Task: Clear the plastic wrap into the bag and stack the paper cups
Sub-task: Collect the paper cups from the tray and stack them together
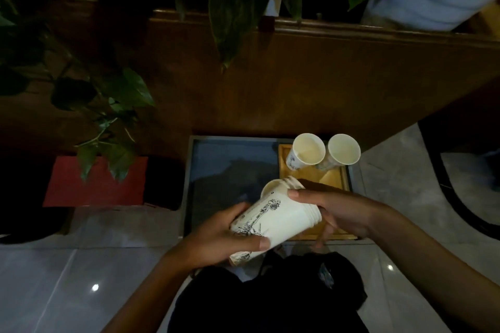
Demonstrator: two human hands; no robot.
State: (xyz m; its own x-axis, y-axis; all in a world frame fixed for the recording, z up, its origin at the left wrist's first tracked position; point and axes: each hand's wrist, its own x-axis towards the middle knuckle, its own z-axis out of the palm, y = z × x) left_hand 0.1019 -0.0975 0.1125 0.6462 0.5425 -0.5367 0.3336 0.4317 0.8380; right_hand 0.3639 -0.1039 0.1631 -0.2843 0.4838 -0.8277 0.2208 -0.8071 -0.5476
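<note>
White paper makes up the stack of cups point(276, 213) I hold tilted over the near edge of the glass-topped desk point(230, 159), rims pointing away and left. My left hand point(230, 235) is clenched around the printed lower end of the stack, thumb across its side. My right hand point(332, 211) grasps the upper part, fingers wrapped over it. Farther right, at the desk's far right corner, two single cups point(309, 149) stand upright and just beside each other on a wooden tray point(338, 178). Below my hands, off the desk's near edge, lies a black bag point(284, 295) on the tiled floor.
</note>
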